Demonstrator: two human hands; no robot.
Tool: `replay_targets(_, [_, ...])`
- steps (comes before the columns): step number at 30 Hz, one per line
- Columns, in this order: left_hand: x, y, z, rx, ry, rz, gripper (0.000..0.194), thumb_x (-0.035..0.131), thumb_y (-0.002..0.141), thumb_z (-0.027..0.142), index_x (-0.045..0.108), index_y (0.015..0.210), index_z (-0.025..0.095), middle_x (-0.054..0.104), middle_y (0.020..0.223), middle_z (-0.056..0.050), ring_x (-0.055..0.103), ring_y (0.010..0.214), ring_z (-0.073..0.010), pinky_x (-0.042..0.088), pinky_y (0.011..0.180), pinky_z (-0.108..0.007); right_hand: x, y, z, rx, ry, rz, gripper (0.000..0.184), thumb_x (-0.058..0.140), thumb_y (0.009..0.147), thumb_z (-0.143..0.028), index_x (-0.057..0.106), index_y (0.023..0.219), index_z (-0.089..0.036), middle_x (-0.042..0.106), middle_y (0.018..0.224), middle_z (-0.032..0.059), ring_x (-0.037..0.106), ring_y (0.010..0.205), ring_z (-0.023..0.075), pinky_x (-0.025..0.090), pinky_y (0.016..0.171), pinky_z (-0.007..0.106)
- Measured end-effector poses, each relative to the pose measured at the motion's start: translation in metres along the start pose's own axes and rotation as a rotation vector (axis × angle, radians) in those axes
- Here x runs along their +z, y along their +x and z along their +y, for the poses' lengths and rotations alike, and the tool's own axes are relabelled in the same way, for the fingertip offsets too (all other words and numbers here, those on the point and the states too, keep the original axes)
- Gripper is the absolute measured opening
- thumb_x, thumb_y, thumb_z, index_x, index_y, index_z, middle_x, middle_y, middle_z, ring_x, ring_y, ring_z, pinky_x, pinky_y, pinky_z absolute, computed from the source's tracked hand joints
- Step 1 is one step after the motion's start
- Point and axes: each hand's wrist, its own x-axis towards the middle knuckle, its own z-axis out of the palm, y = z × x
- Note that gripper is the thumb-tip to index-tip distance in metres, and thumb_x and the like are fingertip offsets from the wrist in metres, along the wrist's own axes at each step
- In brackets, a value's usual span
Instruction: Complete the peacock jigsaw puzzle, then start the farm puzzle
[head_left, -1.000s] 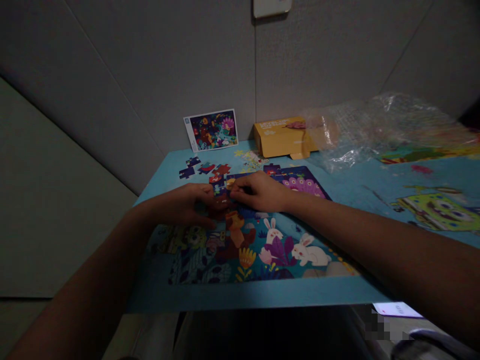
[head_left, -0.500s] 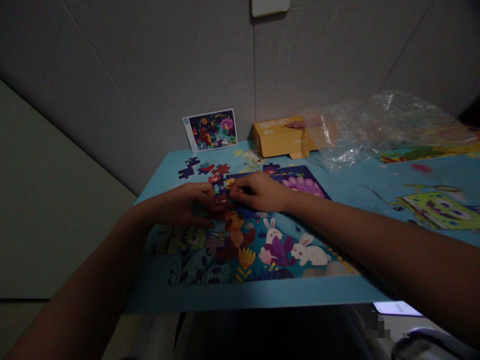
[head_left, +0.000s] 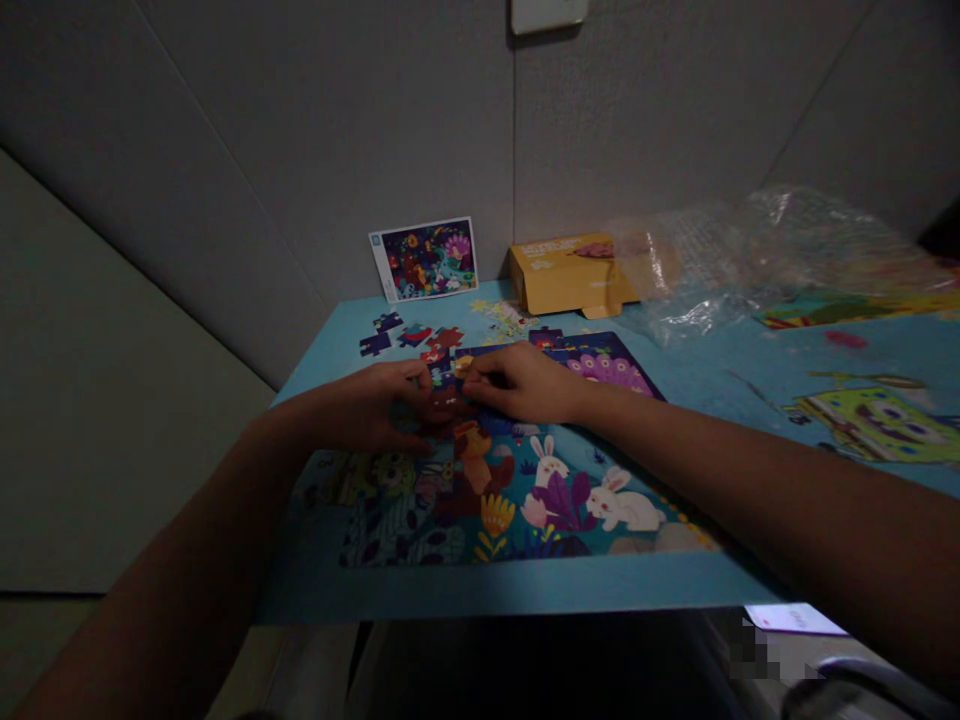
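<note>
Head view: at the puzzle (head_left: 544, 480), left hand (head_left: 379, 402) keeps its grip apart, right hand (head_left: 527, 383) pinches together.

On the blue table (head_left: 480, 592) I find my left hand (head_left: 375, 405) at a brown piece (head_left: 444, 401), grip undetermined, my right hand (head_left: 529, 385) over the partly assembled puzzle (head_left: 551, 495) beside it, loose pieces (head_left: 376, 345) beyond, a picture card (head_left: 427, 262) leaning against the wall (head_left: 300, 150), and clear plastic (head_left: 750, 255) overlapping the yellow box (head_left: 559, 287).
</note>
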Motion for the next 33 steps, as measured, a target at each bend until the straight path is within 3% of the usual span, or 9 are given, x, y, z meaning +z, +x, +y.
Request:
replay_targets(6, [0.002,0.003,0.007,0.001,0.017,0.053,0.019,0.073,0.075,0.036,0.073,0.088,0.022,0.057,0.1,-0.004,0.055,0.086,-0.0166,0.045,0.079,-0.027,0.001,0.001,-0.001,-0.016,0.008,0.009,0.021,0.052,0.087,-0.022,0.06,0.069,-0.013,0.048,0.056,-0.0036,0.04,0.056,0.0092,0.025,0.059,0.025])
replay_targets(16, [0.003,0.002,0.005,-0.024,-0.036,0.057,0.02,0.075,0.074,0.031,0.073,0.092,0.024,0.056,0.104,-0.003,0.057,0.09,-0.0168,0.045,0.079,-0.027,0.001,0.0,-0.001,0.004,-0.008,-0.008,0.021,0.052,0.087,-0.024,0.059,0.071,-0.013,0.048,0.056,-0.0035,0.04,0.054,0.0086,0.025,0.058,0.025])
replay_targets(24, [0.004,0.005,0.004,-0.142,0.012,0.078,0.047,0.08,0.066,0.039,0.061,0.105,0.018,0.059,0.102,-0.005,0.055,0.091,-0.0205,0.042,0.075,-0.028,0.001,0.001,-0.001,0.005,-0.005,-0.015,0.022,0.051,0.088,-0.026,0.061,0.073,-0.013,0.048,0.057,-0.0035,0.039,0.054,0.0085,0.024,0.058,0.026])
replay_targets(33, [0.002,0.001,0.004,-0.045,0.021,0.063,0.032,0.07,0.074,0.032,0.061,0.101,0.017,0.061,0.098,-0.004,0.056,0.087,-0.0166,0.043,0.076,-0.025,0.002,0.0,0.001,-0.035,-0.008,0.012,0.021,0.053,0.087,-0.024,0.063,0.072,-0.012,0.05,0.057,-0.0033,0.042,0.055,0.0085,0.026,0.058,0.024])
